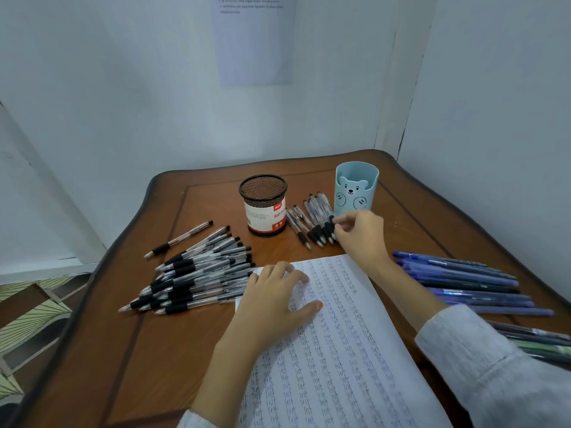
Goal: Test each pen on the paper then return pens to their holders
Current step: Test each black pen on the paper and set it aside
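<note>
Grip of right hand (361, 234) pinching pen (328, 225), left hand (275, 299) flat on paper (355, 350)

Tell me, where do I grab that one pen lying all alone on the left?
Pinch the lone pen by its black rubber grip, from above. It lies flat on the table, clear of the pile, so fingers fit either side.

A brown wooden worktop (148, 350) with a dark rounded rim and a thin dark inlaid line near its edges is set into a corner formed by white walls (123, 88). A white sheet (255, 41) with a few lines of small print, too blurred to be read, is fixed to the back wall. At the left, a floor (31, 319) patterned in pale green and brown is seen.
</note>
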